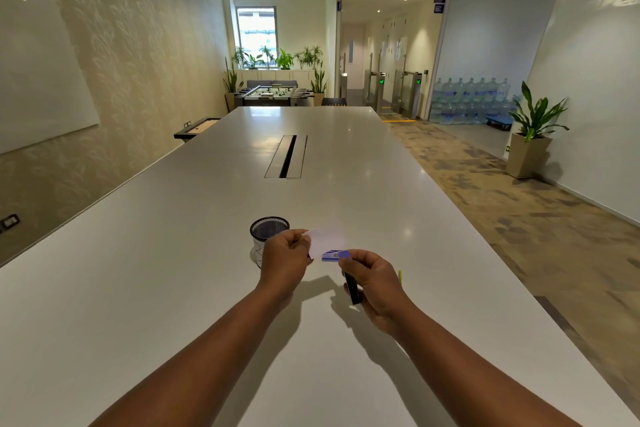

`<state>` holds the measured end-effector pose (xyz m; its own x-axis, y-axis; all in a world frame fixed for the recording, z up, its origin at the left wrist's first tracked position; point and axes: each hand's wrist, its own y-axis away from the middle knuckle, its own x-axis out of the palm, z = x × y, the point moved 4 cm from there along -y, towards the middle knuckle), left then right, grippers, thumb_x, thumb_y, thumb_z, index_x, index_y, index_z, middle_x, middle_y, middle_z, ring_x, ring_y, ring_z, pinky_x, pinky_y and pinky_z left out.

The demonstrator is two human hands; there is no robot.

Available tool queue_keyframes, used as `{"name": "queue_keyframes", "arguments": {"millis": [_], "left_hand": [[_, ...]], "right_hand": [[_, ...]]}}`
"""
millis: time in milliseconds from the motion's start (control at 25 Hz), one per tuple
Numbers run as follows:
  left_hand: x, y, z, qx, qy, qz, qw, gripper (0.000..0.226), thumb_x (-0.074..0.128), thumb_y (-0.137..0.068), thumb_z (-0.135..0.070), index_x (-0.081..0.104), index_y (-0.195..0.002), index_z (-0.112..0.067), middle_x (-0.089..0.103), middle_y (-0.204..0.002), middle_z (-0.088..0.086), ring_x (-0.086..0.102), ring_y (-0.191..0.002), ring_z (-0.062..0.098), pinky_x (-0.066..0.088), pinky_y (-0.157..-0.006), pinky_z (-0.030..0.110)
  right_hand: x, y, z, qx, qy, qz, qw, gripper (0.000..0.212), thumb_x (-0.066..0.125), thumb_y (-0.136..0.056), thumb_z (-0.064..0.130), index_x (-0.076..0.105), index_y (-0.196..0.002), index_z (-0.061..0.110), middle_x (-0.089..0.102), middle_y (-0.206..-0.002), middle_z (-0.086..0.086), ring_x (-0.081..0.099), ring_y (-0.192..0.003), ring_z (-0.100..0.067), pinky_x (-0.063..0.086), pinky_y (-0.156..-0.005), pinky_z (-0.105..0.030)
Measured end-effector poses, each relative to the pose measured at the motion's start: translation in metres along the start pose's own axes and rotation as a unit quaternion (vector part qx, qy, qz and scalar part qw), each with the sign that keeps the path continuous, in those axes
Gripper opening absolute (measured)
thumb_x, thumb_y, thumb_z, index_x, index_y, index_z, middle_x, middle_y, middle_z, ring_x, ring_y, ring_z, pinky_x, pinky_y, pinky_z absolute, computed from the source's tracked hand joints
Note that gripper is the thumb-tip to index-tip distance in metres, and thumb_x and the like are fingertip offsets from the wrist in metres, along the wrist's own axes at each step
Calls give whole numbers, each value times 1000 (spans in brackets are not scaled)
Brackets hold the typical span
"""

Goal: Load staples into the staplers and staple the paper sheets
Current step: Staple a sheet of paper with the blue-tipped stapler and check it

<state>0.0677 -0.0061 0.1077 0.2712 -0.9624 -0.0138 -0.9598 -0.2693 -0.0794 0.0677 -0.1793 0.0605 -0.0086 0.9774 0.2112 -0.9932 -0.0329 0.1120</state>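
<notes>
Stapling step, by the look of it. Left hand (284,262) pinches the paper sheet (323,241) by its edge, above the table. Right hand (372,276) grips a black stapler (352,289), fingertips pinching a small blue staple box (334,255). Next likely: free the box, line the stapler up on the sheet. Long white table (207,288), mesh pen cup (268,232) beside the left hand; office lounge, plants, water bottles.

I see the left hand (285,262) pinching a white paper sheet (323,242) above the white table (173,270) — right hand (375,282) grips a black stapler (353,289); blue staple box (334,255) between them, mesh pen cup (268,230) just behind.
</notes>
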Motion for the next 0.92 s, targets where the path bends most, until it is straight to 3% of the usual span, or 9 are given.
{"name": "queue_keyframes", "arguments": {"millis": [80, 200, 360, 520, 680, 920], "left_hand": [[-3, -5, 1, -1, -1, -22, 1000, 14, 57, -101, -11, 69, -108, -14, 71, -90, -6, 68, -81, 11, 60, -81, 31], [-1, -12, 6, -7, 2, -12, 1000, 13, 57, -101, -11, 69, -105, -16, 71, -89, -7, 68, -80, 8, 60, -73, 22], [2, -21, 18, -15, -16, 8, 1000, 16, 57, -100, -12, 72, -103, -13, 75, -89, 2, 69, -80, 14, 60, -81, 33], [6, -31, 31, -24, -33, 22, 999, 17, 58, -100, -14, 72, -94, -23, 77, -86, 2, 68, -76, 12, 60, -84, 39], [8, -45, 42, -36, -43, 18, 998, 17, 59, -100, -17, 72, -93, -26, 78, -90, 7, 69, -77, 15, 60, -86, 42], [9, -55, 52, -45, -57, 21, 997, 14, 59, -100, -19, 73, -103, -19, 76, -84, 1, 67, -76, 12, 61, -81, 37]], "right_hand": [[-9, -7, -8, 2, 60, -50, 997, 16, 71, -88, 8, 70, -104, 10, 63, -77, -4, 53, -64, -18, 44, -58, -32], [-18, -15, -9, -51, 230, -111, 965, 14, 75, -79, 21, 68, -88, 13, 60, -66, 3, 53, -57, -15, 44, -56, -31], [-15, -29, -9, -116, 495, -135, 850, 35, 66, -79, 48, 60, -85, 15, 66, -65, 1, 63, -64, -24, 44, -57, -33], [-5, -51, -17, -142, 605, -93, 778, 25, 58, -83, 45, 49, -79, 22, 49, -64, 5, 47, -61, -26, 26, -49, -33], [5, -68, -32, -147, 633, -50, 758, 25, 56, -84, 34, 41, -67, 22, 44, -66, 3, 45, -62, -24, 19, -47, -32], [3, -73, -39, -146, 629, -20, 763, 31, 59, -84, 42, 41, -66, 24, 47, -69, 2, 52, -66, -24, 20, -47, -28]]}}
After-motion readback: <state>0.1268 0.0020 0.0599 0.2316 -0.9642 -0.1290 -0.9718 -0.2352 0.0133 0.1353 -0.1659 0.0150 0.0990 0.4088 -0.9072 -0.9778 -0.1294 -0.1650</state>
